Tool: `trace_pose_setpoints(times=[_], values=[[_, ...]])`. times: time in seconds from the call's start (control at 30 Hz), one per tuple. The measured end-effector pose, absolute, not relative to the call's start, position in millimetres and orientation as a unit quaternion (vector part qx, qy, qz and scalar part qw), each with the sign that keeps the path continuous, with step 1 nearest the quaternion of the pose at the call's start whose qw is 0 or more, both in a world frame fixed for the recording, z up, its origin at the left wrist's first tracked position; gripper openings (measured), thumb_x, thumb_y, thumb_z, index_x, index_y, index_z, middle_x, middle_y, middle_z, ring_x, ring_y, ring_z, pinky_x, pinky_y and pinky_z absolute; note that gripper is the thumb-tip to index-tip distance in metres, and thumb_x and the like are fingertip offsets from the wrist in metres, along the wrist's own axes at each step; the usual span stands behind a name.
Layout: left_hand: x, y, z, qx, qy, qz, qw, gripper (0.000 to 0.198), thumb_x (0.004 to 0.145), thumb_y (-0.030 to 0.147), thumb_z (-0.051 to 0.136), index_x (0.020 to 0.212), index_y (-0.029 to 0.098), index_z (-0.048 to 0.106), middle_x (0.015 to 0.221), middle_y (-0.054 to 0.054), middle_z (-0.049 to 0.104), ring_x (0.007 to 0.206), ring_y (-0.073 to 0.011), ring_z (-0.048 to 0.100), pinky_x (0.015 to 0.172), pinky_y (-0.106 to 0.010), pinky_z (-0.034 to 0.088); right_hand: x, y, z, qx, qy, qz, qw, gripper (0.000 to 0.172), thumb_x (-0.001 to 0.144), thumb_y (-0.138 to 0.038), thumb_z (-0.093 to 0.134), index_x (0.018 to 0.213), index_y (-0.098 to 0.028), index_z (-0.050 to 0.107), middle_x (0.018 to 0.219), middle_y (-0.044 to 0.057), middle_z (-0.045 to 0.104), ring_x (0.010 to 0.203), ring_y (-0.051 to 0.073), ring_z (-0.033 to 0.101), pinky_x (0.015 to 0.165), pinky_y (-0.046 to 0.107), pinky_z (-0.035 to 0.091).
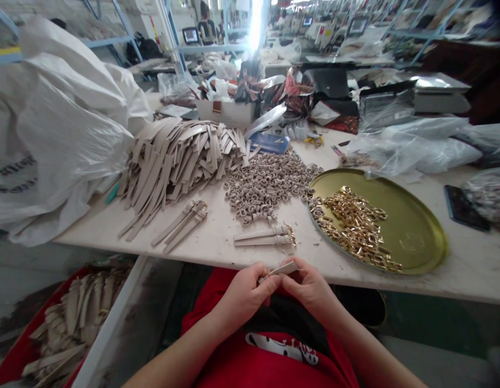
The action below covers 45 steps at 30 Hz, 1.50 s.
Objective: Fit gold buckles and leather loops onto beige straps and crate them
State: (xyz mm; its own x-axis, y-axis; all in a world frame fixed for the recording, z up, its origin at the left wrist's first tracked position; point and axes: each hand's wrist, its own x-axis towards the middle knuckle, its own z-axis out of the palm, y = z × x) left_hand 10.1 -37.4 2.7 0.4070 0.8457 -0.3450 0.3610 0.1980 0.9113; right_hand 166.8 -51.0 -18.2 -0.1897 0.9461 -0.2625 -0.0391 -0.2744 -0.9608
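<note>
Workbench top [468,275], pale, with rows of factory benches beyond. One pale leather strap [284,268] sits between two hands, just in front of the bench edge. Left hand [244,296] and right hand [308,288] are both curled, pinching it from either side with the fingers. Nearest on the bench: two buckled strap sets, one of two straps [264,237], one of three [180,223]. Uncounted: one large heap of loose straps [177,161], one heap of small strap loops [266,186], gold-coloured buckles [353,229] on one brass tray [430,237]. One red bin [15,345] of straps, lower left.
</note>
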Motion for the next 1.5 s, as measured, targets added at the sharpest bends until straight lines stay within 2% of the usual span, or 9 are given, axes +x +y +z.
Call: trace_pose_setpoints(times=[0.2,0.33,0.43,0.6,0.7,0.9,1.1,1.27,1.5], values=[[12,-12,-5,0.531,0.478,0.239,0.657,0.035,0.079,0.040,0.053,0.102,0.015,0.047,0.062,0.003,0.056,0.051,-0.0097,0.050,0.050,-0.021,0.039,200,-2,-5,-0.434,-0.537,0.662,0.292,0.029,0.079,-0.045,0.053,0.084,-0.018,0.060,0.068,0.000,0.057,0.062,0.013,0.050,0.057,0.025,0.038],[16,1,-10,0.535,0.477,0.221,0.662,0.029,0.085,0.037,0.043,0.101,0.015,0.053,0.058,0.004,0.051,0.046,-0.0068,0.043,0.047,-0.018,0.035,223,74,-12,-0.585,-0.648,0.360,0.328,0.021,0.082,-0.036,0.049,0.081,-0.018,0.061,0.069,0.002,0.059,0.063,0.016,0.051,0.060,0.028,0.039],[17,9,-14,0.516,0.508,0.223,0.653,0.032,0.085,0.039,0.041,0.103,0.015,0.053,0.053,0.006,0.046,0.041,-0.0059,0.037,0.042,-0.018,0.030,221,122,-23,-0.645,-0.725,0.136,0.200,0.019,0.083,-0.029,0.048,0.082,-0.016,0.062,0.085,0.009,0.062,0.074,0.020,0.055,0.065,0.031,0.037],[14,16,-16,0.516,0.518,0.244,0.637,0.029,0.084,0.036,0.044,0.101,0.016,0.056,0.048,0.008,0.042,0.040,-0.0066,0.035,0.044,-0.019,0.029,212,140,-33,-0.672,-0.734,0.049,0.087,0.017,0.083,-0.024,0.047,0.082,-0.017,0.062,0.084,0.011,0.061,0.072,0.021,0.056,0.061,0.030,0.035],[12,19,-14,0.519,0.531,0.263,0.616,0.025,0.083,0.037,0.046,0.087,0.015,0.057,0.046,0.008,0.040,0.042,-0.0066,0.034,0.045,-0.019,0.029,218,120,-29,-0.650,-0.716,0.166,0.195,0.015,0.081,-0.027,0.051,0.074,-0.018,0.060,0.079,0.006,0.059,0.069,0.018,0.054,0.063,0.029,0.036],[22,17,-1,0.542,0.540,0.322,0.558,0.026,0.082,0.039,0.046,0.076,0.015,0.055,0.050,0.006,0.042,0.047,-0.0073,0.038,0.048,-0.019,0.030,202,43,-16,-0.488,-0.410,0.658,0.401,0.024,0.069,-0.041,0.067,0.071,-0.019,0.057,0.062,-0.002,0.055,0.058,0.011,0.049,0.060,0.026,0.040],[20,-10,10,0.618,0.533,0.245,0.523,0.028,0.082,0.037,0.042,0.070,0.016,0.055,0.049,0.006,0.041,0.047,-0.0082,0.038,0.046,-0.020,0.027,180,-6,-17,-0.477,-0.371,0.654,0.455,0.026,0.065,-0.037,0.072,0.081,-0.019,0.062,0.066,-0.002,0.057,0.061,0.011,0.050,0.064,0.026,0.041],[15,-26,17,0.669,0.501,0.190,0.515,0.025,0.079,0.031,0.043,0.061,0.016,0.051,0.049,0.005,0.043,0.048,-0.0084,0.038,0.046,-0.020,0.026,184,-29,-9,-0.462,-0.390,0.692,0.395,0.028,0.062,-0.037,0.074,0.079,-0.018,0.062,0.068,-0.002,0.060,0.062,0.011,0.052,0.063,0.025,0.042],[12,-45,11,0.643,0.472,0.258,0.545,0.025,0.079,0.016,0.040,0.102,0.017,0.046,0.063,0.005,0.052,0.057,-0.0091,0.048,0.054,-0.019,0.036,173,-53,-9,-0.443,-0.328,0.720,0.421,0.029,0.065,-0.036,0.073,0.083,-0.019,0.059,0.068,-0.003,0.062,0.060,0.010,0.054,0.060,0.024,0.042]])
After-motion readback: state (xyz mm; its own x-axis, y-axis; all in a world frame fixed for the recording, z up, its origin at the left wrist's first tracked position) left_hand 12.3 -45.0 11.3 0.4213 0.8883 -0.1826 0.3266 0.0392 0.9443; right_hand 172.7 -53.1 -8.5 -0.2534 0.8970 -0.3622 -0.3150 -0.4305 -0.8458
